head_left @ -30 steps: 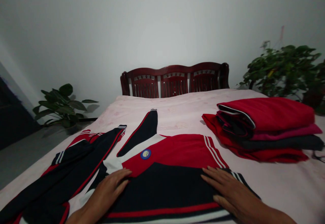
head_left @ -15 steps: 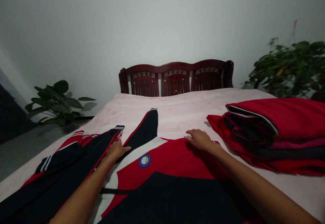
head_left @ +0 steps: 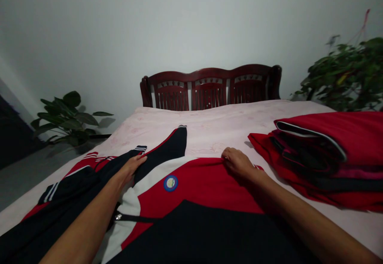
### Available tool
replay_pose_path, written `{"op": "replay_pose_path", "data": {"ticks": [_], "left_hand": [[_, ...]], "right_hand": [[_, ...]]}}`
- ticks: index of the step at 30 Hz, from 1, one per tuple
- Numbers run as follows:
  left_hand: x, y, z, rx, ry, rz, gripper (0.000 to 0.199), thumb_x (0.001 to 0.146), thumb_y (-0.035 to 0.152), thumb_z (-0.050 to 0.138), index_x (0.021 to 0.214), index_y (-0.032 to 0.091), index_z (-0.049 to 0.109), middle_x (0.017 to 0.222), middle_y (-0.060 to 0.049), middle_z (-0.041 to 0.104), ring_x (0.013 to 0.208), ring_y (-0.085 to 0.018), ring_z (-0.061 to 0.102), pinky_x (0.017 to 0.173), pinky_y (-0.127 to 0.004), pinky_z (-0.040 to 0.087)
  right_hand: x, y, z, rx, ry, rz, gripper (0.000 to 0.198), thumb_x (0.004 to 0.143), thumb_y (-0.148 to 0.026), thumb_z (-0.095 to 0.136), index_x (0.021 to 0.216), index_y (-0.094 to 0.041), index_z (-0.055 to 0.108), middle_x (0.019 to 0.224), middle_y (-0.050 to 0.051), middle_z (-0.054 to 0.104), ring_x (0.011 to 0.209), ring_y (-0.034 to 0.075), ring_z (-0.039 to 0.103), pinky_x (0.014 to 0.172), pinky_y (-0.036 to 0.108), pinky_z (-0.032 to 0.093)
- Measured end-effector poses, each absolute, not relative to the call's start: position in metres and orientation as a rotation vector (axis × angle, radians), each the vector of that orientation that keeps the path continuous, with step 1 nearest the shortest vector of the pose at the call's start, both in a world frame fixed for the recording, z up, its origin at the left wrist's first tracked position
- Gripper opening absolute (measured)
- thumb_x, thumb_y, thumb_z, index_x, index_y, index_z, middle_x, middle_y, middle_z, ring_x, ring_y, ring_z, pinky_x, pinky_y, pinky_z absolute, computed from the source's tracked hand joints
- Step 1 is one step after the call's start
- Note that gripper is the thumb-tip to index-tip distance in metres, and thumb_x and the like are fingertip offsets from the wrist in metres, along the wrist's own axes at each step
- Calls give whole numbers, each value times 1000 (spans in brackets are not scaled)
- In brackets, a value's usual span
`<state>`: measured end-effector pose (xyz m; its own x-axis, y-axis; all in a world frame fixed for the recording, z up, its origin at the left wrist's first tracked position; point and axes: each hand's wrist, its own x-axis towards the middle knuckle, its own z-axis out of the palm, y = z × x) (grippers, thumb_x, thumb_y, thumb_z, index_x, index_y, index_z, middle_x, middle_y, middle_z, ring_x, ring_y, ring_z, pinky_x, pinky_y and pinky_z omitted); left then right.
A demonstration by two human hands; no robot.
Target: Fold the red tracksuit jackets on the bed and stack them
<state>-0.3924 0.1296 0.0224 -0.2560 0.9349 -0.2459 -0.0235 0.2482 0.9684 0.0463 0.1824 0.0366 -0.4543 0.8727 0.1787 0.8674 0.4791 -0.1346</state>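
Observation:
A tracksuit jacket (head_left: 203,184) in navy, red and white lies spread on the bed in front of me, a round blue badge on its red part. My right hand (head_left: 237,161) is closed, pinching the jacket's far red edge. At the left side, my left hand (head_left: 131,166) has its fingers pressed together on the cloth beside the navy sleeve (head_left: 170,142); its fingertips are partly hidden. A dark strap with a zip pull (head_left: 118,217) crosses the white panel. More navy and red clothing (head_left: 70,192) with striped cuffs lies under and beside my left forearm.
A stack of folded red and dark clothes (head_left: 326,156) sits at the right on the pink bedsheet (head_left: 215,124). Behind it stands a carved wooden headboard (head_left: 211,92) against the wall. Potted plants stand at left (head_left: 67,116) and right (head_left: 350,74).
My right hand has gone from spread fingers to a pinch on the jacket's red edge. My left hand has closed its fingers and moved slightly up and left. The view has shifted slightly.

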Motion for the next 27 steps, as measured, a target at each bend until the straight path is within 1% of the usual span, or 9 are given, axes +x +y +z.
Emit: {"op": "replay_pose_path", "data": {"ticks": [4,8,11,13,16,19,21,24,27], "left_hand": [[-391,99,30,929,1374,1176,40,69,34,83,100,14,67,94,-10,77,83,-23,73,78,-30,58],[-391,68,32,908,1260,933,47,67,37,85,105,15,69,103,-10,76,95,-25,73,88,-34,57],[-388,62,35,908,1266,689,52,64,45,85,103,15,70,103,-11,77,101,-28,71,91,-39,56],[-383,68,37,925,1351,621,52,59,50,85,95,14,71,95,-11,78,97,-30,72,86,-39,57],[-373,84,43,950,1446,680,46,54,43,88,85,14,70,83,-8,78,86,-28,73,79,-34,57],[-365,91,49,960,1434,827,39,59,38,85,87,17,68,86,-4,78,87,-23,73,80,-29,56],[-365,88,52,942,1417,890,36,63,39,81,90,18,67,89,-4,77,87,-22,73,80,-29,56],[-370,76,50,892,1409,907,38,63,40,80,91,18,67,87,-4,77,85,-23,73,77,-32,58],[-378,62,44,843,1405,882,42,63,43,79,93,18,67,88,-5,77,86,-25,73,77,-35,59]], "right_hand": [[65,142,27,-1201,-2583,-56,20,90,-15,42,88,-16,62,90,8,63,84,19,53,80,31,35],[80,113,18,-1142,-2675,32,19,81,-7,45,81,-18,61,88,7,62,81,18,53,75,30,34],[79,108,22,-1307,-2630,233,24,70,-2,49,81,-18,63,87,6,65,82,17,56,73,27,35],[73,111,29,-1426,-2555,396,26,67,-4,52,84,-19,66,87,5,67,81,17,58,69,26,35],[54,122,37,-1446,-2395,630,29,69,-10,53,91,-19,70,93,5,70,83,18,60,71,27,39],[25,139,35,-1390,-2146,888,33,71,-14,56,100,-16,70,102,9,70,92,20,61,80,29,42],[2,154,29,-1382,-2027,1018,33,72,-17,58,103,-14,69,103,10,71,92,20,62,80,29,44],[-35,172,17,-1383,-1972,1164,26,74,-20,60,98,-14,68,87,7,71,77,17,63,68,26,46],[-68,175,5,-1395,-1936,1288,13,73,-22,63,83,-14,68,66,3,66,60,14,58,57,25,41]]}}
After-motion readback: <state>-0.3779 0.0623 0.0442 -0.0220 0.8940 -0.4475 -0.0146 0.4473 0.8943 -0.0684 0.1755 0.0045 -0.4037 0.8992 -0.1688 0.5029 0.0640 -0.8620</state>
